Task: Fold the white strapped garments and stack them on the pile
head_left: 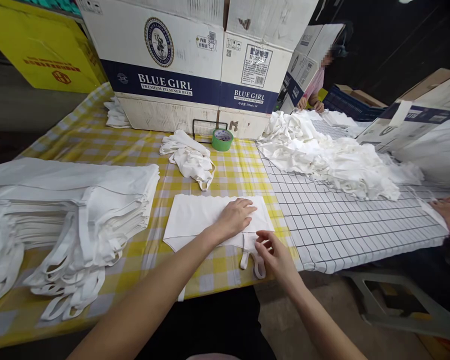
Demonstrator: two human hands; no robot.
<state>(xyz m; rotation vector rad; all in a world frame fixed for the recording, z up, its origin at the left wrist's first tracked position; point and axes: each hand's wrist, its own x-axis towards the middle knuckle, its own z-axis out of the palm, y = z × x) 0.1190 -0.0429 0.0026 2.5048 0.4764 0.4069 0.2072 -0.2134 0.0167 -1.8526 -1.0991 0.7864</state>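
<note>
A flat white cloth bag lies on the yellow checked tablecloth in front of me. My left hand rests flat on the bag's right half, fingers stretched out, pressing it down. My right hand is at the bag's lower right corner, its fingers pinched on the white strap that hangs over the table edge.
A tall stack of folded white bags lies at the left. A small crumpled heap and green tape roll sit behind, before the Blue Girl cartons. A big loose pile covers the grid-pattern cloth; other people's hands appear far back and at right.
</note>
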